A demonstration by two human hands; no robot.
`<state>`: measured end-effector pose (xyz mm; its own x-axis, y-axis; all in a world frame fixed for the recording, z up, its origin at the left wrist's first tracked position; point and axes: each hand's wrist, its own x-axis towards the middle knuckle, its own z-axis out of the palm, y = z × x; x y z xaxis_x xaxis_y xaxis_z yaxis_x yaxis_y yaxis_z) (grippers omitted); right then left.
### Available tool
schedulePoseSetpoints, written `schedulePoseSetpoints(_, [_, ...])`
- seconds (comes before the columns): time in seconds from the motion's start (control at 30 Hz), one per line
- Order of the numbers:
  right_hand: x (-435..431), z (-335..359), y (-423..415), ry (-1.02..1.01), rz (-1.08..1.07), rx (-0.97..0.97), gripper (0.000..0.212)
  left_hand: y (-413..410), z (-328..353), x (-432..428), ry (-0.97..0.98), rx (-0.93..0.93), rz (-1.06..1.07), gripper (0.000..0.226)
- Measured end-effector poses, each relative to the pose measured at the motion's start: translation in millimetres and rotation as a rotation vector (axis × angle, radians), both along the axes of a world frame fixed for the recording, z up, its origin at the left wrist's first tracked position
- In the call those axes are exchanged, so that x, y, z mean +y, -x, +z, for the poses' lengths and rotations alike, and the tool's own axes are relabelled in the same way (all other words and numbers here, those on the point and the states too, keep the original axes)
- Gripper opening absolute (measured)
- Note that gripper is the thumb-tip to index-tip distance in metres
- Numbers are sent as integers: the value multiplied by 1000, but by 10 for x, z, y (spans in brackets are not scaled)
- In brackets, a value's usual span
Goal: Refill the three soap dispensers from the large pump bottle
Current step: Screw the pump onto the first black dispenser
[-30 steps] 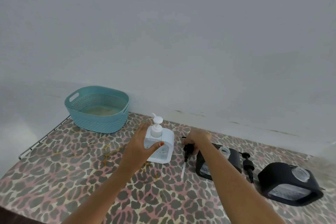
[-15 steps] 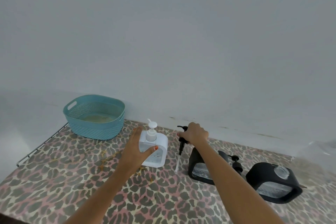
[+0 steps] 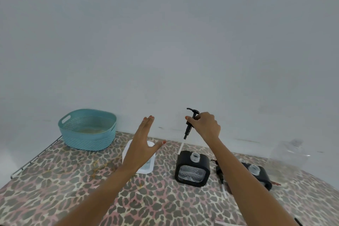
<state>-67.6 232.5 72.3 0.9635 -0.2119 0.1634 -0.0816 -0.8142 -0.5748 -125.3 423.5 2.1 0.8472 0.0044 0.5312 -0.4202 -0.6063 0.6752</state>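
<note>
While the right hand (image 3: 205, 128) pinches the pump (image 3: 189, 126) above the black dispenser (image 3: 192, 170), its tube (image 3: 181, 146) hangs tilted — tip down and left, just left of the dispenser's open neck (image 3: 195, 157). If it is going back in, I judge the tip must shift right and the axis come upright. Left of the dispenser, the left hand (image 3: 142, 148) hovers flat — fingers straight, thumb spread — over the white dispenser (image 3: 147, 168).

— We see a teal basket (image 3: 88, 132); the table cover (image 3: 73, 180) wears a leopard print of grey, pink and tan.
— We agree; the middle dispenser (image 3: 184, 158) and the right dispenser (image 3: 264, 176) are black; the left dispenser (image 3: 146, 169) is white; the pump (image 3: 189, 127) is black.
</note>
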Motion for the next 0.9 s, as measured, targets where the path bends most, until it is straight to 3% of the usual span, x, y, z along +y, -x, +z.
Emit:
schedulePoseSetpoints(0.13, [-175,126,126,-31,-20,-78,36,-19,-60,-267,-76,33,-118,78])
schedulePoseSetpoints(0.5, [-462,20,285,-56,-20,-184,32,-112,-535,-753,-235,375,-220,80])
schedulePoseSetpoints(0.9, [-434,-456,352,18,96,-199,36,-186,-703,-873,-185,361,-235,71])
